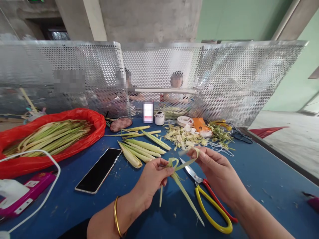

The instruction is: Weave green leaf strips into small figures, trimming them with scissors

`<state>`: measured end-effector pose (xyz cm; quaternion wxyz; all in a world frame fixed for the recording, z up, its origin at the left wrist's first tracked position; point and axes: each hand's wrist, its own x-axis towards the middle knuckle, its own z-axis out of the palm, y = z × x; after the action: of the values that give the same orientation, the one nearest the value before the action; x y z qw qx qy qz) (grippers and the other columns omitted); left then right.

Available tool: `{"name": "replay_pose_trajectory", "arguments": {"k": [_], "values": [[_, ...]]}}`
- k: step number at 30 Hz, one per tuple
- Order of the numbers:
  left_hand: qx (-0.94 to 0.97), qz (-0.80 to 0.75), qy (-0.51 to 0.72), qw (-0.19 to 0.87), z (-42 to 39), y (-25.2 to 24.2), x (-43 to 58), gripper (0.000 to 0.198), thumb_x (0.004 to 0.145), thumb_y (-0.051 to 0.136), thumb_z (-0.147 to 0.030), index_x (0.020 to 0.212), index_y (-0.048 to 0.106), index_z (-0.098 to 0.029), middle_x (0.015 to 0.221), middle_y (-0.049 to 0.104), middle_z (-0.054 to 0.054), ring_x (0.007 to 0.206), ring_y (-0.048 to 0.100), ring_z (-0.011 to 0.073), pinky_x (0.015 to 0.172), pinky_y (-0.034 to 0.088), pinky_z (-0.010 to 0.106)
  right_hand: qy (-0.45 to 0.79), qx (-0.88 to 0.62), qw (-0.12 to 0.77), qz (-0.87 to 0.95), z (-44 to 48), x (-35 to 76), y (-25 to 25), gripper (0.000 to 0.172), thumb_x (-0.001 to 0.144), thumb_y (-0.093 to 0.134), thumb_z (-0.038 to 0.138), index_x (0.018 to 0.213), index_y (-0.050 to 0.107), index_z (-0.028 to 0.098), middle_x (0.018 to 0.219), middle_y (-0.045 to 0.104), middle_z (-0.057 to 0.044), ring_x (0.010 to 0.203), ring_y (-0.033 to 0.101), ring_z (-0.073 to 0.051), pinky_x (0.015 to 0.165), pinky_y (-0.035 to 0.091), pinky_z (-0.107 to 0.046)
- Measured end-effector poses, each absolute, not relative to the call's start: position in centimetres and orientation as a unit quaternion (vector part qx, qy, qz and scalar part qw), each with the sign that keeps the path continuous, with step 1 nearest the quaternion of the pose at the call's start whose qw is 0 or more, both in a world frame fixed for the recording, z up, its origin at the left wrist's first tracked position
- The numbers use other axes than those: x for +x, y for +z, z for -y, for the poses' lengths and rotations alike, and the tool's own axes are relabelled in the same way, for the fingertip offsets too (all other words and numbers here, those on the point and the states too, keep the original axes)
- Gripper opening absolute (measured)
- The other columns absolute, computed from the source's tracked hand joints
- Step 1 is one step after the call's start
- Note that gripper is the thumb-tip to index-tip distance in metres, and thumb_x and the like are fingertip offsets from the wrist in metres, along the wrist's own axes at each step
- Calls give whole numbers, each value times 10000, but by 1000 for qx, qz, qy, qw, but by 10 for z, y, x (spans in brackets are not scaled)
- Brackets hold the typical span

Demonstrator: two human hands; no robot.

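red bag [98, 131] far left of scissors [211, 205]: leaf strips [54, 134] look unworked | folded leaf pieces [139, 151] up-left of scissors: several look done | leaf strip [178, 181] just left of scissors: one loop, tails loose | left hand [152, 181] pinches loop, right hand [216, 169] pinches upper end

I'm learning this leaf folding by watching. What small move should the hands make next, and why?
Probably the right hand should draw its end of the leaf strip gently outward, tightening the loop. The left hand pinches that loop, which looks open and slack, and the strip spans both hands, so a light pull seems apt.
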<state>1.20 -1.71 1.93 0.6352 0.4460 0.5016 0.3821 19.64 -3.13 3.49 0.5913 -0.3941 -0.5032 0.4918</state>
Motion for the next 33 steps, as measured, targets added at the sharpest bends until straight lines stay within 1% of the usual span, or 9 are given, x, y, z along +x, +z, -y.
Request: {"name": "replay_pose_trajectory", "arguments": {"k": [2, 4, 6, 7, 9, 11, 17, 24, 33], "values": [[441, -502, 382, 639, 18, 21, 12, 324, 615, 765, -348, 742, 515, -185, 486, 483, -89, 402, 380, 46, 424, 169, 205, 537, -365, 596, 473, 32, 193, 34, 173, 824, 676, 388, 809, 699, 217, 843, 668, -37, 886, 590, -202, 856, 451, -321], [440, -501, 380, 642, 19, 23, 12, 311, 615, 765, -339, 726, 521, -182, 492, 492, -85, 406, 383, 45, 424, 172, 206, 564, -352, 591, 456, 34, 192, 32, 138, 838, 667, 359, 882, 684, 229, 741, 645, -10, 792, 587, -175, 810, 453, -303], [440, -501, 380, 641, 19, 24, 12, 298, 621, 762, -334, 719, 528, -177, 499, 500, -81, 411, 390, 45, 424, 176, 204, 555, -367, 592, 455, 35, 192, 31, 159, 863, 639, 379, 837, 665, 223, 655, 601, 11, 709, 561, -155, 753, 444, -283], [441, -502, 381, 639, 19, 25, 12, 292, 625, 760, -333, 720, 532, -176, 500, 504, -79, 411, 389, 44, 424, 175, 204, 538, -385, 588, 464, 35, 193, 30, 224, 874, 621, 403, 761, 647, 211, 635, 590, 11, 689, 550, -150, 731, 435, -275], [440, -504, 382, 638, 19, 25, 11, 291, 626, 759, -334, 722, 535, -174, 500, 507, -78, 404, 376, 40, 425, 167, 203, 502, -430, 556, 504, 34, 194, 32, 365, 868, 616, 449, 612, 580, 191, 615, 587, 2, 656, 533, -143, 686, 416, -264], [437, -500, 385, 641, 18, 24, 10, 293, 622, 755, -337, 722, 534, -173, 501, 509, -77, 398, 367, 38, 423, 159, 204, 482, -463, 496, 554, 33, 195, 35, 404, 827, 650, 473, 562, 548, 185, 590, 585, 1, 610, 515, -135, 634, 396, -257], [428, -490, 392, 650, 15, 20, 8, 295, 615, 744, -352, 738, 551, -165, 519, 475, -79, 409, 370, 40, 419, 155, 205, 484, -481, 397, 614, 33, 195, 41, 327, 806, 629, 480, 675, 622, 181, 577, 606, 9, 533, 482, -118, 559, 362, -246], [411, -480, 417, 653, 17, 19, 8, 318, 627, 756, -376, 764, 573, -154, 566, 481, -71, 433, 355, 31, 435, 167, 200, 483, -489, 403, 605, 34, 193, 39, 277, 798, 605, 409, 635, 608, 185, 635, 655, -19, 668, 578, -172, 658, 408, -276], [429, -484, 414, 640, 20, 20, 13, 285, 608, 765, -347, 719, 586, -155, 492, 476, -76, 413, 361, 45, 426, 205, 198, 472, -496, 409, 603, 32, 188, 32, 264, 790, 610, 394, 654, 645, 171, 625, 620, -14, 640, 540, -160, 641, 407, -276]]}}
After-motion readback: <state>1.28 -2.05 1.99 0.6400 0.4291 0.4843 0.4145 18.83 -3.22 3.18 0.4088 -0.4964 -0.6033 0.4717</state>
